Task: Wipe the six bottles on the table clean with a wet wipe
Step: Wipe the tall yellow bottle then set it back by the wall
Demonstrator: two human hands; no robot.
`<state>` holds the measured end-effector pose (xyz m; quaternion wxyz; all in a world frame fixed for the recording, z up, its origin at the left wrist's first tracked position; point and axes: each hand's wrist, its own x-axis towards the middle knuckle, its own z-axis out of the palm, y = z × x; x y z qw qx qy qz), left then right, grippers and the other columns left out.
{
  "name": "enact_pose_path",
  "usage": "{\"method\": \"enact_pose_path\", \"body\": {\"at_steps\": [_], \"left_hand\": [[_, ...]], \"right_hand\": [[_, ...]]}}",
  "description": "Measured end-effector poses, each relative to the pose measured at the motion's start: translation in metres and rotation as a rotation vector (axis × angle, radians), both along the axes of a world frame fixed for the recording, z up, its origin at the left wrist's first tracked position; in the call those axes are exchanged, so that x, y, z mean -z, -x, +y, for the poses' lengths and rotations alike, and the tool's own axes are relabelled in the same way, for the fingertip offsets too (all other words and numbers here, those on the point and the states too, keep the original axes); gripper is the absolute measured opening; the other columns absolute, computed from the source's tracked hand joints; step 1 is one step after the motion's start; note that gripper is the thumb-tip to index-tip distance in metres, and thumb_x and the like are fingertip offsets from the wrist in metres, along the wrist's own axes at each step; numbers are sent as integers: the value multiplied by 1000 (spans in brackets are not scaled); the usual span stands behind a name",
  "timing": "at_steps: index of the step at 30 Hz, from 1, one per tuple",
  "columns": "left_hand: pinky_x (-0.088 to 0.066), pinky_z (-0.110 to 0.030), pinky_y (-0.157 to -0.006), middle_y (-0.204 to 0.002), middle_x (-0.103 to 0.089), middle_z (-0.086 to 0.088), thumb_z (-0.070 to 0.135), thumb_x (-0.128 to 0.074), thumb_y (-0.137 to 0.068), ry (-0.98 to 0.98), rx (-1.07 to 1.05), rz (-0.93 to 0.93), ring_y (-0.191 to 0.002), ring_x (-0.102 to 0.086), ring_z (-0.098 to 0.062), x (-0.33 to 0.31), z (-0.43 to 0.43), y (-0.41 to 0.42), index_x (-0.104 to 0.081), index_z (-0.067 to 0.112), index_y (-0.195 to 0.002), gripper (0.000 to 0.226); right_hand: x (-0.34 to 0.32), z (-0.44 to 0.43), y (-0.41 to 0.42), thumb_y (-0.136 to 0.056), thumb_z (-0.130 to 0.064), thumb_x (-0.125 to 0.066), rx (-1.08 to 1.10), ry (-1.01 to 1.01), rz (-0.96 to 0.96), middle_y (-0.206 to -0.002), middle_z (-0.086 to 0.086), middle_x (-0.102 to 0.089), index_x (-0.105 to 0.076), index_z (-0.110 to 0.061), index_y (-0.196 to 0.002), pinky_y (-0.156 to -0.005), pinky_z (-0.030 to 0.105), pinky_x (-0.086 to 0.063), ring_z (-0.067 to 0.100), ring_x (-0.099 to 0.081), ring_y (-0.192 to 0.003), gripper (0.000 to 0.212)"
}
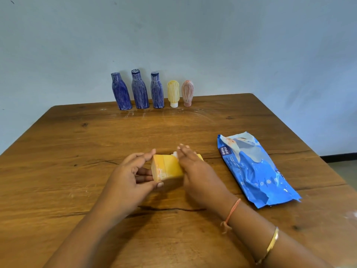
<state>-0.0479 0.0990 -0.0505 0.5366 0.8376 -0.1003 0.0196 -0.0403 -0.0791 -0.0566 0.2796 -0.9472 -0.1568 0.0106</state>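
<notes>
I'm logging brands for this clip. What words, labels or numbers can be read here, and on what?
"mee mee": on the blue wipes pack, near its top corner.
Smaller print under it: too blurred to read.
The row of bottles by the wall and the near yellow bottle: no readable text.

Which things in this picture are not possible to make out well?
Head view only:
The wet wipe: a white corner shows; the right hand covers the rest.
The orange bottle: the right hand hides its middle; no cap is visible.
The wipes pack: small print too small to read.
The table: near corners cut off by the frame edges.
</notes>
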Motion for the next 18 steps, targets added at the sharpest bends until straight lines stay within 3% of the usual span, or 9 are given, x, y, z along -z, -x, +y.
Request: {"method": "enact_pose_path", "body": {"at_steps": [5, 8, 13, 18], "left_hand": [[-53, -16, -79, -115, -52, 14, -2, -80, -63, 41, -12, 23, -79, -60, 1, 0, -1, -2, -50, 31, -127, 78], [-55, -21, -78, -110, -53, 16, -2, -81, -62, 19, -36, 2, -76, -60, 0, -2, -9, -2, -52, 30, -126, 77], [-50, -10, -71, -109, -56, 14, 2, -77, -69, -29, -33, -50, -76, -60, 0, -6, -9, -2, -55, 31, -121, 64], [-52, -10, -67, -116, -55, 6, -4, -80, -62, 28, -70, 50, -72, -61, 0, 3, -9, -3, -54, 22, -124, 73]], "right_hand": [[4, -17, -11, -92, 0, -35, 199, -6, 108, -156, 1, -14, -17, -12, -147, -111, 20, -8, 12, -11, -143, 59], [-6, 4, 4, -90, 2, -36, 90, -73, 24, -157, 0, -8, -14, -12, -148, -106, 14, -2, 9, -5, -143, 63], [-21, 25, 28, -91, 2, -35, -208, -152, -38, -157, -2, -1, -12, -14, -148, -109, 13, 5, 4, 4, -142, 63], [2, -3, 13, -92, -1, -37, -52, -36, 7, -157, -5, -2, -11, -17, -148, -107, 15, 0, -2, 3, -137, 64]]}}
